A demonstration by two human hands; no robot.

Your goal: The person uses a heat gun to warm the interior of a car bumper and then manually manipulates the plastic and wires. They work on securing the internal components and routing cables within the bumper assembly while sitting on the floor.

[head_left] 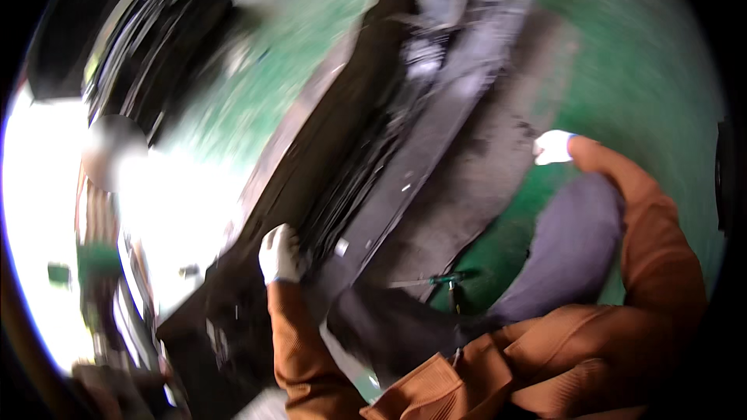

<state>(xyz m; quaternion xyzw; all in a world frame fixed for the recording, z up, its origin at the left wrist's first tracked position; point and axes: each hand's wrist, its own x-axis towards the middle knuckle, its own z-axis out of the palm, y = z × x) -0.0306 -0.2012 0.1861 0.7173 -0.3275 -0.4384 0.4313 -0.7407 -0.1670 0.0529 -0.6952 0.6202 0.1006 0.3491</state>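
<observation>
A long black part that looks like a car bumper (331, 140) runs slantwise from the lower left to the top middle, its ribbed inner side showing. My left hand (280, 254), in a white glove, is on its near portion with the fingers curled over it. Off to the right, my right hand (553, 148), also gloved, appears closed beside the edge of a grey-brown sheet (498, 152) on the floor. Whatever its fingers may hold is hidden. Between my knees lies a tool with a green handle and a thin metal shaft (446, 279). Motion blurs much of the view.
My bent right knee (572, 233) is beneath my right forearm. The green floor (630, 70) stretches around the sheet. At the upper left stands a dark, blurred object with layered edges (167, 47). Another person (101, 210) is at the left, in strong glare.
</observation>
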